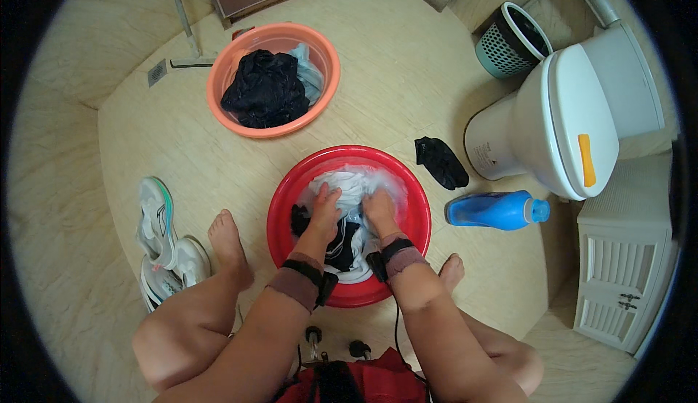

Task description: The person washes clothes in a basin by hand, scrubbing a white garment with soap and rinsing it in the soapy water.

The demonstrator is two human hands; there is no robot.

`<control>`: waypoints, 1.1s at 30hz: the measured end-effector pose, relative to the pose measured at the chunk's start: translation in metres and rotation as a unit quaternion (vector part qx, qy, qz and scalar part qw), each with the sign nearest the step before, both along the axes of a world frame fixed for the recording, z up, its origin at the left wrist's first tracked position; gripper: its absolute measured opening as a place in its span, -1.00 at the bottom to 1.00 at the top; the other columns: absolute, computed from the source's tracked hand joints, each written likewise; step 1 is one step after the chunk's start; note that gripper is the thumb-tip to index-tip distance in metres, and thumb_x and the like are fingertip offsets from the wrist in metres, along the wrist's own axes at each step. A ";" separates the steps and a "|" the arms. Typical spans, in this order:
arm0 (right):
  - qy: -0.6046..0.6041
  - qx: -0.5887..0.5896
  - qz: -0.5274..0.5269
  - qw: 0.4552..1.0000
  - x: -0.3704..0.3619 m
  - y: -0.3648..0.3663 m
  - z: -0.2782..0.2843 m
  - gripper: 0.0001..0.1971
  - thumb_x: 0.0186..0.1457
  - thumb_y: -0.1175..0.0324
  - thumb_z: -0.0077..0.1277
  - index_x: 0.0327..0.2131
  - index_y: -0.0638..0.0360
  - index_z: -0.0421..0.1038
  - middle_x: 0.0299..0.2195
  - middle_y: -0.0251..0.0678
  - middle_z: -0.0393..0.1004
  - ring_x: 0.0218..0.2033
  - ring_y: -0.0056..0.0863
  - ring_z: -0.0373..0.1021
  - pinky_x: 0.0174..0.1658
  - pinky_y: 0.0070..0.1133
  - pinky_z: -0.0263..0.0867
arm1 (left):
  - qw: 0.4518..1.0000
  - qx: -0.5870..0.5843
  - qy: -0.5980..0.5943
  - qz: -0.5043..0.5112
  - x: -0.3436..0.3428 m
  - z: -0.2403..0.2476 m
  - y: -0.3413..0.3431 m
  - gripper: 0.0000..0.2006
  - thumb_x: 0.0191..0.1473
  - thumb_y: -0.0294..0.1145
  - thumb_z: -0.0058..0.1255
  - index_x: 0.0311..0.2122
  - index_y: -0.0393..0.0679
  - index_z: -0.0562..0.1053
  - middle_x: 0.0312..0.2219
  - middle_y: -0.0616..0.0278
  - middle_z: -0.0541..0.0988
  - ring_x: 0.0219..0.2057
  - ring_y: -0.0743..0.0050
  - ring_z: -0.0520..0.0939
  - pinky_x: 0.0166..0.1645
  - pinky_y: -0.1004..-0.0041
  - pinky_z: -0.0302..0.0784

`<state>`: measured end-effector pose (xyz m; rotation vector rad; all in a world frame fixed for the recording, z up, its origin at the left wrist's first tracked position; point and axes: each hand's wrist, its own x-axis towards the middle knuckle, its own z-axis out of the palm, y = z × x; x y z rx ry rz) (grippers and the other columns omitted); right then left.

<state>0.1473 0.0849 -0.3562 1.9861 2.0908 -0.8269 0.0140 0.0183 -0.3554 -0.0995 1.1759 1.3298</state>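
A red basin (422,232) stands on the floor between my bare feet. In it lies a wet white garment (347,179) amid cloudy, sudsy water. Black cloth with white stripes (342,247) lies nearer to me in the same basin. My left hand (325,210) touches the white cloth on its left side, with the visible fingers stretched and apart. On the right, my right hand (379,208) is closed on the white garment, its fingertips partly hidden by cloth and suds. Both wrists wear dark bands.
An orange basin (331,101) holding dark and pale blue clothes stands beyond. To the right are a black sock (441,163), a blue bottle (488,210) on its side, a toilet (538,123) and a waste bin (496,55). White shoes (156,214) lie left; a squeegee (190,61) stands farther back.
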 end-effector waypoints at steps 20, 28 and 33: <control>0.145 0.160 -0.078 0.973 -0.025 -0.008 0.047 -0.54 0.01 -0.06 -0.03 -0.26 0.17 0.46 -0.43 0.08 0.51 -0.33 0.02 0.46 -0.23 -0.21 0.37 | 0.958 0.108 -0.264 0.016 0.001 -0.026 -0.003 -0.62 0.07 -0.40 -0.08 0.04 -0.10 0.33 0.01 0.15 0.38 0.07 0.40 0.38 0.09 0.33 0.33; -0.098 -0.071 -0.057 0.991 0.008 -0.036 0.021 -0.39 0.09 -0.10 -0.12 -0.01 0.28 0.26 -0.17 0.09 0.46 -0.11 -0.02 0.41 -0.05 -0.26 0.30 | 0.944 -0.026 0.307 -0.119 0.000 -0.027 0.001 -0.46 0.03 -0.32 0.04 0.14 -0.14 0.25 0.16 0.08 0.13 0.14 0.18 0.23 0.20 0.31 0.14; -0.050 -0.043 -0.040 0.997 0.008 -0.001 0.015 -0.52 0.03 0.17 0.04 -0.01 0.23 0.32 -0.19 -0.03 0.49 -0.15 -0.12 0.44 -0.11 -0.32 0.34 | 0.983 -0.059 0.168 -0.045 0.009 -0.037 -0.002 -0.50 0.08 -0.16 -0.02 0.10 -0.15 0.29 0.06 0.15 0.33 0.06 0.22 0.35 0.18 0.27 0.15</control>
